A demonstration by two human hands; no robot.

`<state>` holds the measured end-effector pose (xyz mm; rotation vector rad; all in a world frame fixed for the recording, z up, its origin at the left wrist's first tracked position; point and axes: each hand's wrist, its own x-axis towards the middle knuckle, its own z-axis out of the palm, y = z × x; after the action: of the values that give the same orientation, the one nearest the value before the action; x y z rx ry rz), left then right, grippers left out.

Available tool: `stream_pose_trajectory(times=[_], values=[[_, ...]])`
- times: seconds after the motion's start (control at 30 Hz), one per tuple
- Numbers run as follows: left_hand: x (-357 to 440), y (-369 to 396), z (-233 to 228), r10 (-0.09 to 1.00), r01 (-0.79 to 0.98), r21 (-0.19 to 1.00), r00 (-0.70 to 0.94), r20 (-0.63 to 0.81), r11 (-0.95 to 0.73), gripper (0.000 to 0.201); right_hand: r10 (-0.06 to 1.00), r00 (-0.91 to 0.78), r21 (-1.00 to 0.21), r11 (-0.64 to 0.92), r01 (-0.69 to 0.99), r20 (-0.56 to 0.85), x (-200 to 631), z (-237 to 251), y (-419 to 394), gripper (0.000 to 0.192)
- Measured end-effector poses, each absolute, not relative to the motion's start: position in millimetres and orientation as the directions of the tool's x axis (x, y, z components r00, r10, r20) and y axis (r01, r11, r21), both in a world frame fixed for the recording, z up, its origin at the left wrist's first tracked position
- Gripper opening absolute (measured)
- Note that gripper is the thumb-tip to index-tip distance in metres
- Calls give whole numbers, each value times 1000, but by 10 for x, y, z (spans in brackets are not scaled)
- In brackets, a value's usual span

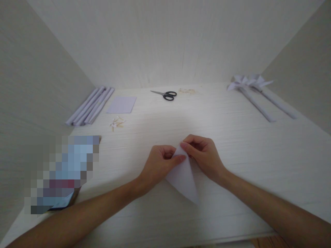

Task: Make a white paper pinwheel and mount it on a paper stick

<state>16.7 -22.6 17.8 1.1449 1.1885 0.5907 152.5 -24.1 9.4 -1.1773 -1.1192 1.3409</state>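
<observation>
A sheet of white paper [182, 179], folded into a triangle, is held above the near middle of the table. My left hand [159, 163] pinches it from the left, thumb lying across its upper part. At the top corner, my right hand [204, 155] grips the paper between thumb and fingers. The paper's long point hangs down toward me. How many layers it has, I cannot tell.
Rolled paper tubes [90, 106], a stack of square paper [121, 104] and small sticks [117, 123] lie at left. Black-handled scissors [169, 95] rest at the back. Two tubes with folded paper tops [256, 100] lie right. A blurred-out device [69, 168] stands front left.
</observation>
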Motion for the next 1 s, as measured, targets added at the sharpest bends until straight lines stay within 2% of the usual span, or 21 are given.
stream_pose_trajectory(times=[0.17, 0.37, 0.47, 0.87, 1.0], values=[[166, -227, 183, 842, 182, 912, 351, -409, 367, 20, 993, -61, -982, -107, -156, -99, 1535, 92, -234, 11], [174, -228, 194, 823, 139, 906, 380, -422, 400, 16, 964, -155, -894, -260, -365, -217, 1565, 90, -200, 7], [180, -231, 197, 821, 126, 900, 372, -433, 418, 15, 952, -180, -857, -303, -417, -249, 1569, 88, -188, 5], [189, -237, 201, 837, 123, 914, 370, -403, 386, 10, 979, -74, -879, -204, -430, -191, 1547, 53, -207, 10], [196, -241, 202, 836, 163, 909, 357, -416, 383, 10, 990, -39, -932, -143, -333, -138, 1538, 2, -222, 12]])
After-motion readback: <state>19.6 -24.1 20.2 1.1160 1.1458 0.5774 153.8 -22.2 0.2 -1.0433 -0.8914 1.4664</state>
